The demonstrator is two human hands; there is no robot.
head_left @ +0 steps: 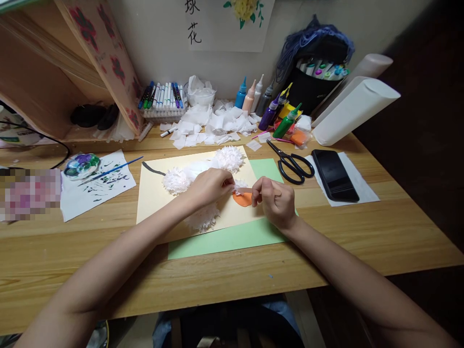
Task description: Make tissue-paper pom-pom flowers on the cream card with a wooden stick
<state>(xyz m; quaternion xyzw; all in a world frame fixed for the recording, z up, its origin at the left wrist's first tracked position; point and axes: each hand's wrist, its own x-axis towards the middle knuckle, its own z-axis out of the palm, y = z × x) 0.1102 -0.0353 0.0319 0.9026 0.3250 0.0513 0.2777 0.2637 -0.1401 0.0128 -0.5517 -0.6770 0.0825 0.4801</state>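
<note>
Head view shows right fingers (256,191) gripping a tan stick (246,190), left fingers (227,180) pinching a white paper tuft (240,184), orange piece (242,200) between both.

A wooden bench (232,276) carries a green sheet (224,240) beneath the left hand (212,184) and right hand (277,201). Beyond and right of the right hand lie black scissors (283,154) and a white paper (363,173); left of the left hand, a paint-smeared paper (108,192). Beyond both hands sit white scraps (217,122), a marker rack (164,112), small bottles (284,126) and a black pen holder (310,93).
</note>
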